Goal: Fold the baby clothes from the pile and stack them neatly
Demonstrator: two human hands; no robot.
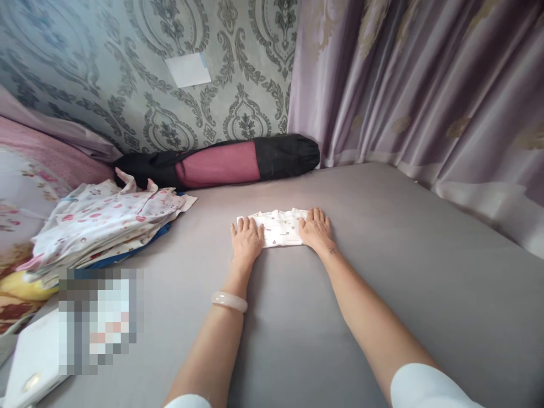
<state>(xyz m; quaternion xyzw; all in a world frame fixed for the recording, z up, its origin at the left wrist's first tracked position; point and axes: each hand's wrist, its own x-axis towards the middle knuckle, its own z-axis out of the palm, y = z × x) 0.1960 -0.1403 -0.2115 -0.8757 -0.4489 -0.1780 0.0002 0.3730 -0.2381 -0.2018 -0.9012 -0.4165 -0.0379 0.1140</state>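
A white printed cloth [281, 228], folded into a flat strip, lies crosswise on the grey sheet [293, 306]. On its left end rests my left hand [247, 238], palm down with the fingers stretched forward. My right hand [316, 228] lies the same way over the right end, fingers pointing away from me. Between the two hands the middle of the cloth shows small scattered marks. What lies right under the palms is hidden. A pale bangle [229, 301] circles my left wrist.
To the left is a pile of printed clothes [106, 212]. Behind lies a long black and pink bag [216, 162] along the patterned wall [170, 107]. Purple curtains [395, 85] hang at right. A white box-like object [36, 354] and a blurred patch are near left.
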